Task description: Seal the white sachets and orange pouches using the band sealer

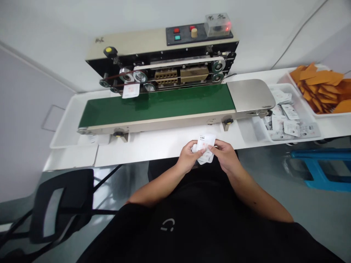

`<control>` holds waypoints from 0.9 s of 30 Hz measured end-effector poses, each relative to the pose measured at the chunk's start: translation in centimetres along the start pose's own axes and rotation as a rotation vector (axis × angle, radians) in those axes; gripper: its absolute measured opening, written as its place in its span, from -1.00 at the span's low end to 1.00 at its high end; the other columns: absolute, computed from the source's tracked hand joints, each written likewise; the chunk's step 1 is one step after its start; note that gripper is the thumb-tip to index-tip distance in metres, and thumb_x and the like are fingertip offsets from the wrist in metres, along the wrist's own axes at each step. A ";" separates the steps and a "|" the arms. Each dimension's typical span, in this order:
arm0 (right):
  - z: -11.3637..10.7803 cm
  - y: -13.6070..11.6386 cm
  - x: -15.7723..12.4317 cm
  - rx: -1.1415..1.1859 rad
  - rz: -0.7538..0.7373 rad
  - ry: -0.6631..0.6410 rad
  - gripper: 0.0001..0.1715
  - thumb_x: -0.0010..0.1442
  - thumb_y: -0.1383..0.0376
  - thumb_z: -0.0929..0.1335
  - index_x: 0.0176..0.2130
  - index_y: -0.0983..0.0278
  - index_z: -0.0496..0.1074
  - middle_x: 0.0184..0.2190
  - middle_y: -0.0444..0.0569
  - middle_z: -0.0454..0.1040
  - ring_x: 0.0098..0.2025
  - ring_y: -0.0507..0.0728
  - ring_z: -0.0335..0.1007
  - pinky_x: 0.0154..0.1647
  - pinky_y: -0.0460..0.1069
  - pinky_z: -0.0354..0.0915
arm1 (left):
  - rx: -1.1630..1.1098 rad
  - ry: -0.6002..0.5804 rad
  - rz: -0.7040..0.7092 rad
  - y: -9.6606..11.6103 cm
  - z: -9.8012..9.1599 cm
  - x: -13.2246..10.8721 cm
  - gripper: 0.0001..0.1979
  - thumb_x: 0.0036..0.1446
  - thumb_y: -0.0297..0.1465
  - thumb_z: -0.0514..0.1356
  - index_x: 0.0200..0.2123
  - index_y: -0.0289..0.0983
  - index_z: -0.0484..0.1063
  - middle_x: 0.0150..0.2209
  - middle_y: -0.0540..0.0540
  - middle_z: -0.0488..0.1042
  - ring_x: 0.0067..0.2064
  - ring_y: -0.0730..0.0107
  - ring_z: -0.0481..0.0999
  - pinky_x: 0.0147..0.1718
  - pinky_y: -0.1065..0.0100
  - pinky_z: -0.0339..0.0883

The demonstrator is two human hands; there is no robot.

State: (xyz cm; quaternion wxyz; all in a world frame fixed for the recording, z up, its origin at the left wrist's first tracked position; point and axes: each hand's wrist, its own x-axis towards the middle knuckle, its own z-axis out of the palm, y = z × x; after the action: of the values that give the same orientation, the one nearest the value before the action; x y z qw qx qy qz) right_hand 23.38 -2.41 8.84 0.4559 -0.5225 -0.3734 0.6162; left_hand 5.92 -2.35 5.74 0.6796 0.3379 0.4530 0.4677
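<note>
Both of my hands meet over the table's front edge around a small stack of white printed sachets [206,140]. My left hand [189,157] is closed on the stack's left side, thumb across the front. On the right side, my right hand [225,155] pinches the same sachets, its thumb near the red print. Behind them runs the green conveyor belt [170,104] of a band sealing machine [131,42]. One white sachet [131,91] hangs from the rollers at the machine's left end, above the belt.
A white bin of sachets [290,122] stands right of the conveyor, beside a bin of orange pouches [320,86]. At the belt's left end is a white tray [64,122]. A black chair [64,204] and a blue stool [323,168] flank me.
</note>
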 end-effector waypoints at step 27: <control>-5.2 -19.4 15.3 -0.125 0.005 0.261 -0.74 0.46 0.51 0.37 -0.32 0.37 0.46 -0.56 -0.03 0.48 -0.58 -0.07 0.33 -0.58 -0.22 0.25 | -0.095 0.008 -0.055 0.3 -3.3 2.4 -0.46 -0.01 -0.15 0.59 -0.08 -0.28 0.53 -0.14 -0.19 0.72 -0.17 0.14 0.73 -0.22 0.23 0.62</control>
State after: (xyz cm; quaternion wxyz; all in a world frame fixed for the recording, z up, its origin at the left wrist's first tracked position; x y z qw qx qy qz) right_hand 31.22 17.96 21.47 0.4656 -0.6264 -0.3472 0.5199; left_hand 3.17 0.16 4.09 0.7057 0.2905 0.4422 0.4712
